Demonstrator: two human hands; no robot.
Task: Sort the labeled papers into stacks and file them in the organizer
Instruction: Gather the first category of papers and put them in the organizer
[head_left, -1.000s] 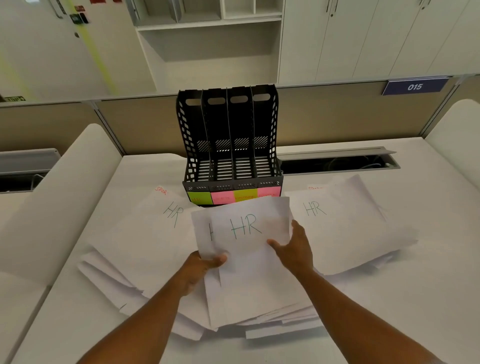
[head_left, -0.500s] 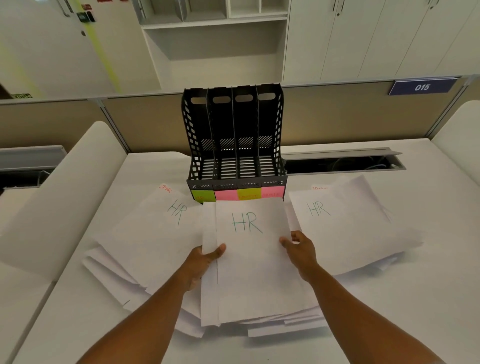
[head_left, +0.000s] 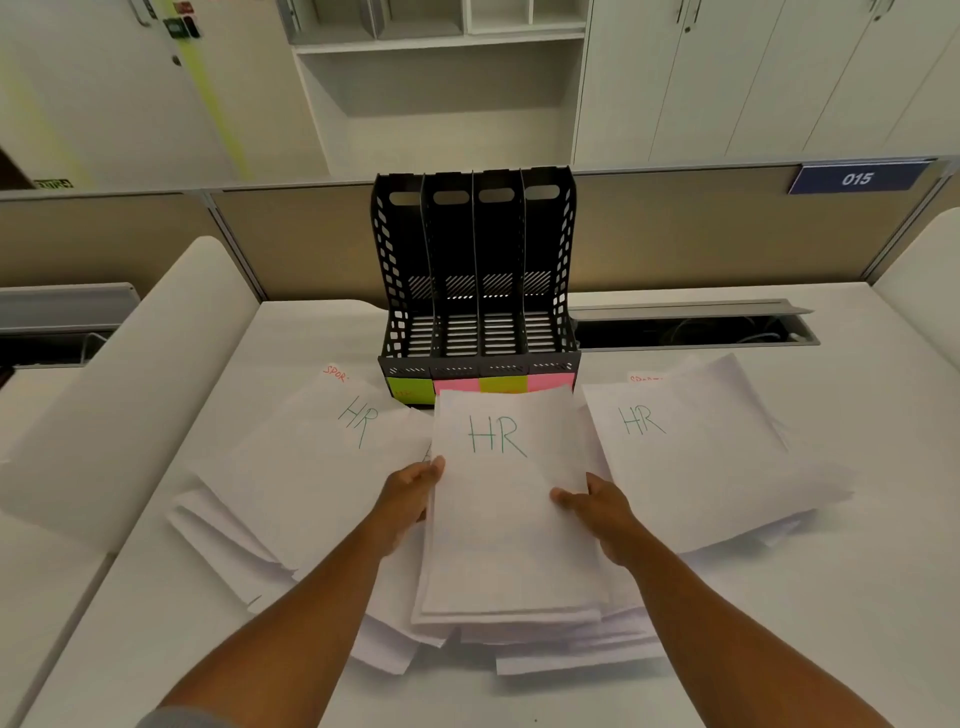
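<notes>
White paper, green "HR" on top: the middle stack (head_left: 511, 514) lies on the desk (head_left: 831, 623) just in front of the black organizer (head_left: 475, 291), its far edge covering part of the coloured sticky labels (head_left: 480, 385). Left hand (head_left: 410, 493) grips the stack's left edge, thumb on top; right hand (head_left: 597, 506) pinches the right edge, fingers curled over the sheet. Looks like squaring up the pile. More HR-marked sheets lie fanned out to the left (head_left: 311, 467) and right (head_left: 691, 452), with red "SPOR" lettering peeking from under both. Loose sheets also stick out beneath the middle stack. All four organizer slots show empty. Judgement: sorting partly begun, piles still mixed, filing not started; most of the task remains.
</notes>
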